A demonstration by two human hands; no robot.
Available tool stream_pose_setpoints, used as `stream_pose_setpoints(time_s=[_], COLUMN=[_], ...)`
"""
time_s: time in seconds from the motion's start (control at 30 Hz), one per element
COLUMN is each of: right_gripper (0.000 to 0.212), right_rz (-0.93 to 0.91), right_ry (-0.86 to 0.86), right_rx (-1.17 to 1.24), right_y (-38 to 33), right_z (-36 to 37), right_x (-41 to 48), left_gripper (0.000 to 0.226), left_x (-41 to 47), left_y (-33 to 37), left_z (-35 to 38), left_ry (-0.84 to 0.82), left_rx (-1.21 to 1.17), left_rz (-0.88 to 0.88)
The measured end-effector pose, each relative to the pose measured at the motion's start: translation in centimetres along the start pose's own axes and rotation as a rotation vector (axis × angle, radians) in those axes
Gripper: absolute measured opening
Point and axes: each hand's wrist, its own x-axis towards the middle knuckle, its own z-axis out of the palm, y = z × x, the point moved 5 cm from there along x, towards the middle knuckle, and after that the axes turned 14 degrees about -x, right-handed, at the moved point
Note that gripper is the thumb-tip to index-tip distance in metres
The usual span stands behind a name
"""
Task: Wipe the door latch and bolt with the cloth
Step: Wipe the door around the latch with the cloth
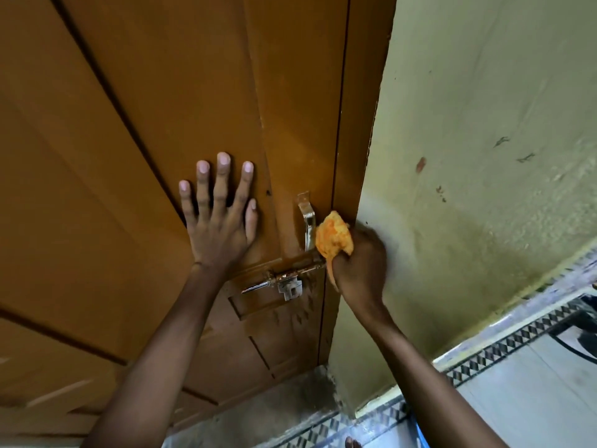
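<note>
A brown wooden door [129,156] fills the left of the view. On its right edge a metal sliding bolt [281,279] runs sideways, with a metal handle [307,221] upright just above it. My left hand [219,218] lies flat on the door, fingers spread, left of the handle. My right hand [358,263] is closed around a bunched orange cloth [332,236], which presses against the door edge where the bolt's right end meets the frame. The bolt's right tip is hidden behind the cloth.
A pale green wall [484,140] with marks stands right of the door frame [365,108]. Below are a concrete threshold [274,405] and a tiled floor [517,392] with a black-and-white patterned border.
</note>
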Motion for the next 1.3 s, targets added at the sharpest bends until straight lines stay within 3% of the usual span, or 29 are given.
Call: stream_pose_setpoints(time_s=[0.07,0.1,0.17,0.27,0.4,0.47,0.53,0.6,0.67,0.77,0.9,1.03,1.2,1.23,1.3], right_gripper=[0.033,0.039,0.049,0.041,0.033,0.033,0.027,0.021,0.021,0.022,0.016,0.038,0.024,0.025,0.028], right_rz=[0.289,0.391,0.425,0.224,-0.212,-0.297,-0.276,-0.183,0.034,0.328,0.334,0.523,0.633,0.592,0.365], right_ry=[-0.340,-0.495,-0.642,-0.656,-0.398,-0.309,-0.236,-0.104,-0.057,-0.275,-0.567,-0.744,-0.719,-0.673,-0.470], right_rx=[0.509,0.645,0.668,0.435,-0.298,-0.561,-0.634,-0.429,0.004,0.548,0.616,0.869,1.170,1.148,0.859], right_y=[-0.2,-0.2,0.3,0.5,-0.8,-1.5,-1.6,-1.5,-0.9,-1.5,-2.2,-1.2,-0.8,-0.9,-1.1], right_z=[2.2,3.3,4.6,4.2,3.0,2.5,1.5,-0.1,-1.5,-1.1,-0.9,-0.3,1.0,1.4,1.5], right_x=[0.1,-0.1,-0.2,0.5,2.9,2.7,1.9,1.6,1.8,2.3,3.2,3.7,2.7,2.4,2.3], left_gripper=[0.063,0.062,0.063,0.063,0.062,0.061,0.060,0.060,0.060,0.059,0.057,0.058,0.059,0.059,0.059], left_x=[0.0,0.0,0.0,0.0,0.0,0.1,0.2,0.1,0.0,0.1,0.1,0.2,0.1,0.1,0.2], left_y=[0.0,0.0,0.0,0.0,0.1,0.1,0.1,0.0,0.0,0.0,0.1,0.2,0.1,0.1,0.1], left_z=[-0.1,-0.1,-0.1,0.1,0.0,-0.1,-0.3,-0.3,-0.3,-0.4,-0.4,-0.2,0.0,0.0,0.0], left_ry=[-0.006,-0.007,-0.004,0.005,0.005,0.002,-0.007,-0.017,-0.029,-0.026,-0.025,-0.004,0.008,0.009,0.004], left_rx=[-0.007,-0.011,-0.021,-0.014,-0.033,-0.036,-0.046,-0.054,-0.056,-0.072,-0.060,-0.041,-0.035,-0.033,-0.035], left_rz=[-0.006,-0.009,-0.012,-0.010,-0.012,-0.007,-0.013,-0.019,-0.021,-0.031,-0.037,-0.035,-0.023,-0.023,-0.030])
